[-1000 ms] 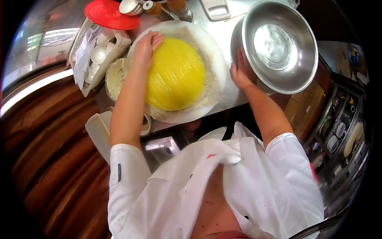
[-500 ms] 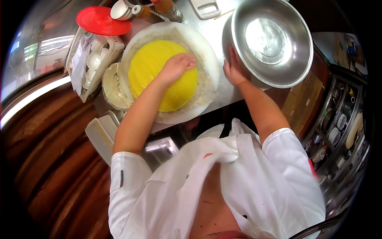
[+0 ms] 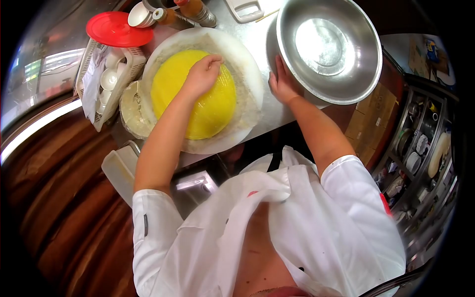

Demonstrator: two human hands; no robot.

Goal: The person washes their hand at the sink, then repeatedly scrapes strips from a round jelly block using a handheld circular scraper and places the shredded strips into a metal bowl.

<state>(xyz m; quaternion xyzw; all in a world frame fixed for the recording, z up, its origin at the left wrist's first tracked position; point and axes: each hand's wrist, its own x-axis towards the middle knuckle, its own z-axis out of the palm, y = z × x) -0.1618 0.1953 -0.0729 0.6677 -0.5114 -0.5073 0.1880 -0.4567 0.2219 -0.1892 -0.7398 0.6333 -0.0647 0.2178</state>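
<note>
A yellow round mass point(image 3: 173, 84), domed and smooth, sits on a large white round board point(image 3: 250, 84) with a greyish, floury-looking surface. Clear plastic wrap point(image 3: 220, 106) lies wrinkled over its right part, while the left part looks matte and free of folds. My left hand point(image 3: 203, 75) is over the upper right of the mass, its fingers closed on the wrap. My right hand point(image 3: 285, 84) rests with fingers stretched along the outer left wall of a big metal bowl point(image 3: 329, 49); part of its fingers is hidden against the bowl.
Left of the board stand a basket of white cups point(image 3: 110, 79), a red lid point(image 3: 118, 29) and a round floury tray point(image 3: 133, 109). Bottles point(image 3: 200, 12) and a white-handled item point(image 3: 246, 9) are at the back. A crowded shelf point(image 3: 418, 143) is at the right.
My left hand has moved up and slightly left, and the wrap has drawn off the left part of the yellow mass. My right hand stays at the bowl. The view has shifted slightly.
</note>
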